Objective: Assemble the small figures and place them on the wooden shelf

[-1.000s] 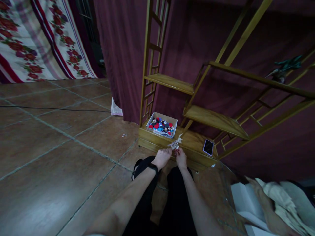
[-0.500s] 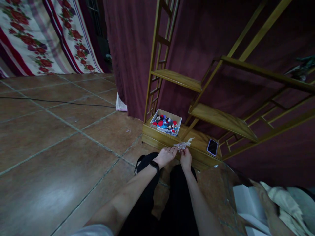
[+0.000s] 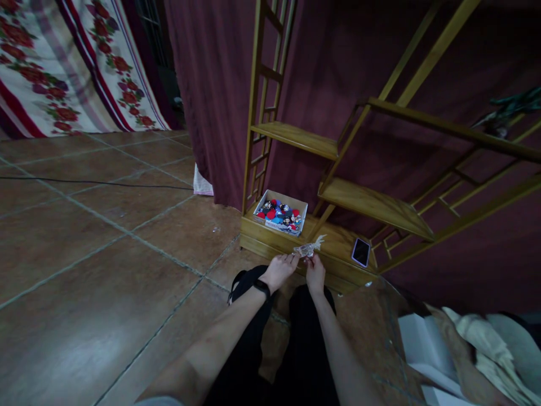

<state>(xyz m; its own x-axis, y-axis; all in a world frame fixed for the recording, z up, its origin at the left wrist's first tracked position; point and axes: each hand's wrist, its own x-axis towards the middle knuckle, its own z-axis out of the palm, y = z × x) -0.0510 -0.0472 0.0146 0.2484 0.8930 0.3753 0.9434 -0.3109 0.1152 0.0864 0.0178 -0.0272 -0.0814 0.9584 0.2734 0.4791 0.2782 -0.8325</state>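
Between my two hands is a small crinkled clear plastic bag (image 3: 307, 248), its twisted pale end pointing up and right. My left hand (image 3: 282, 268), with a black band on the wrist, is closed on the bag's left side. On its lower right edge my right hand (image 3: 315, 273) is closed in a pinch. What lies inside the bag is too small to make out. Just beyond the hands, an open cardboard box (image 3: 281, 212) holds many small red, blue, black and white pieces. It stands on the low wooden base (image 3: 266, 237) of a shelf unit.
A phone (image 3: 360, 252) lies on the base to the right. Wooden shelves (image 3: 376, 207) rise above it before a dark red curtain (image 3: 224, 101). A black cable (image 3: 97, 183) crosses the tiled floor. At the lower right are white boxes (image 3: 426, 344) beside another person's arm or leg.
The view has shifted slightly, so the scene sits a little further left. Both hands keep hold of the plastic bag in nearly the same pose.
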